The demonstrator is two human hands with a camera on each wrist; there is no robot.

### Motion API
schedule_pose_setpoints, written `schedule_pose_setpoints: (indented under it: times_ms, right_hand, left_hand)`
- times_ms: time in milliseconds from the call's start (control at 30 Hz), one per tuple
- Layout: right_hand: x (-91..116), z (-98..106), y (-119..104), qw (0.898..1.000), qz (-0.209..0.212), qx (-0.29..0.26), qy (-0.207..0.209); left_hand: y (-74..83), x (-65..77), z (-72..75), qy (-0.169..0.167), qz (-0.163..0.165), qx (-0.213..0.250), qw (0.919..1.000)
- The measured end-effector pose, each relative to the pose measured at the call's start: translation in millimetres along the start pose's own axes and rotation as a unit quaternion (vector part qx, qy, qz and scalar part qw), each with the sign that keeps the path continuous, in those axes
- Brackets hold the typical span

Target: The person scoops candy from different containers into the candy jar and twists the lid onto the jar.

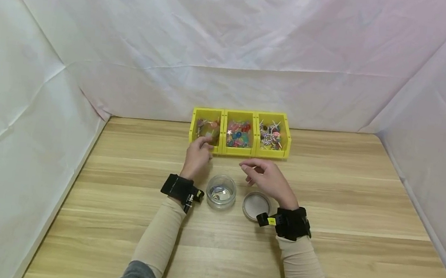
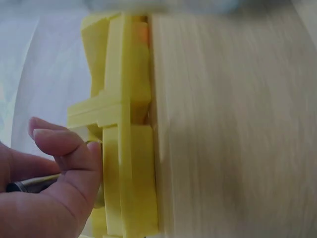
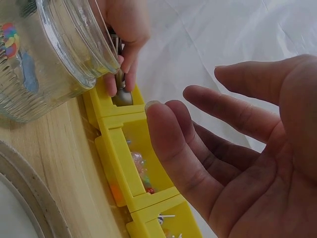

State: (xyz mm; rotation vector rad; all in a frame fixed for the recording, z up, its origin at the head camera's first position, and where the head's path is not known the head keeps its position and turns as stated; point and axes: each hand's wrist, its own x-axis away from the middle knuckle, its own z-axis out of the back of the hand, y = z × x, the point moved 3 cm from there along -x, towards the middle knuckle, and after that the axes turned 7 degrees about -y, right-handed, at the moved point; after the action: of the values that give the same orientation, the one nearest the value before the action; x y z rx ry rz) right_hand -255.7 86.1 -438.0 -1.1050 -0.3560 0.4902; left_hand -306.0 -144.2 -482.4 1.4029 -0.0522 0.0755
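Observation:
My left hand [image 1: 198, 157] reaches to the left bin [image 1: 193, 123] of a yellow three-bin row. It grips a slim metal spoon [image 3: 124, 96], whose rounded end is down in that bin; its dark handle [image 2: 37, 184] shows beside the thumb. My right hand [image 1: 266, 177] hovers palm inward between the bins and a lid, fingers loosely bent and holding nothing. A glass jar [image 1: 221, 193] stands uncovered between my forearms, with a few small colourful pieces at its bottom. The round lid [image 1: 256, 205] lies right of the jar, partly overlapped by my right wrist camera.
The middle bin [image 1: 237, 151] holds colourful beads and small charms. In the right bin [image 1: 288, 143] are tiny striped lollipop-like pieces. The bins stand near the back of the wooden table [image 1: 365, 214], in front of a white cloth [image 1: 260, 45] that also hangs at both sides.

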Motion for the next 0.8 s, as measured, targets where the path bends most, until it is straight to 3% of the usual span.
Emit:
schedule_pose_setpoints:
  times_ms: [167,433,533,667,800]
  right_hand:
    - [-0.4,-1.5,-0.6,1.0,-0.001,-0.001,-0.002]
    - [-1.9,-3.4,-0.2,1.0,-0.003,-0.001,-0.005]
    - [2.6,-4.3,-16.1,1.0,-0.006,0.005,-0.009]
    - [2.6,-5.4,-19.6,1.0,-0.01,0.01,-0.014]
    - [-3.9,-6.7,-0.4,1.0,-0.005,0.007,-0.01]
  left_hand:
    - [1.5,0.9,1.4,0.006,0.012,0.063,0.9979]
    - [1.1,-2.7,3.2,0.019,0.05,0.11,0.9925]
    - [1.3,-3.9,3.0,0.015,0.052,0.132,0.9897]
    - [0.4,-5.2,3.6,0.003,0.05,0.127,0.9907]
    - [-0.9,-5.1,4.3,-0.011,0.041,0.08,0.9959]
